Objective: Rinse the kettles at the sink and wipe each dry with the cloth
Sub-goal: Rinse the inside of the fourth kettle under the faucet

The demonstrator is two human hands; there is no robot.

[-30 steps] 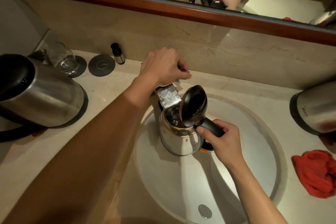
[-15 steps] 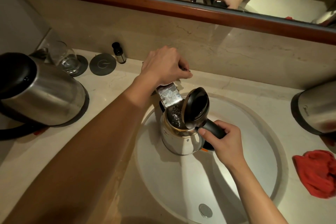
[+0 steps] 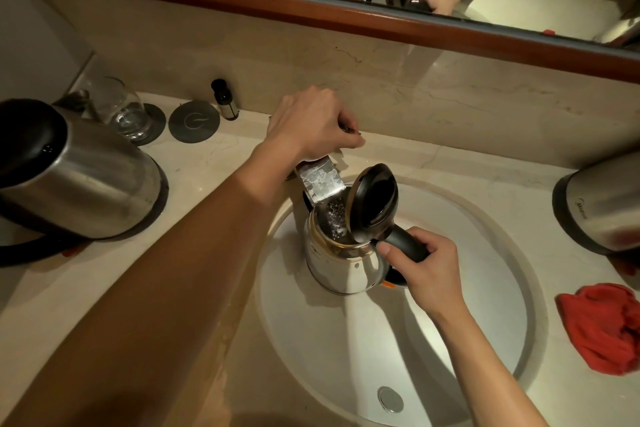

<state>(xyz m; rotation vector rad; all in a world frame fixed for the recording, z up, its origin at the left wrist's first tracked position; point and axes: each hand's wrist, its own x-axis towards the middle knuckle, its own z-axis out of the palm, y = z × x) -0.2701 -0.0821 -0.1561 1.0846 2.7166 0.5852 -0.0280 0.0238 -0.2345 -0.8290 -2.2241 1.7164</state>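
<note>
Kettle (image 3: 341, 262): steel, upright over the sink (image 3: 485, 357), lid raised, mouth directly beneath the tap spout (image 3: 320, 180). Right hand (image 3: 424, 274) grips its handle on the near right; left hand (image 3: 311, 126) curls round the tap lever beyond. Cloth (image 3: 602, 326) on counter, right.

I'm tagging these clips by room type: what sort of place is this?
Probably a hotel bathroom vanity. A round white sink basin is set into a marble countertop under a wood-framed mirror, and a drinking glass on a coaster and several electric kettles suggest guest-room supplies.
</note>
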